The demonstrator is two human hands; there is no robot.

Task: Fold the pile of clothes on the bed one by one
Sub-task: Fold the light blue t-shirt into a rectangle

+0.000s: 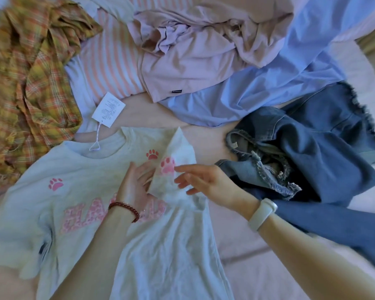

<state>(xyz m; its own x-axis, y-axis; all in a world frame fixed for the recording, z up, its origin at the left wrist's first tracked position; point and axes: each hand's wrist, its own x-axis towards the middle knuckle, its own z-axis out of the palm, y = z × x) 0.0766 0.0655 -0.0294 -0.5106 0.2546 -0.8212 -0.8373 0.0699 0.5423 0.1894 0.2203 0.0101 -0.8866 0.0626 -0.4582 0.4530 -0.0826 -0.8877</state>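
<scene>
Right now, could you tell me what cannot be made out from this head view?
- Pink lettering on the T-shirt: its middle is covered by the left hand and wrist; the end lies under the folded-over side.
- Hang tag: print too small to read.
- Plaid garment: cut off by the left edge.
- Denim: crumpled, type unclear.

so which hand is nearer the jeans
Right. The right hand hovers just beside the jeans, by the frayed hem; the left hand rests flat on the t-shirt, farther away.
</scene>
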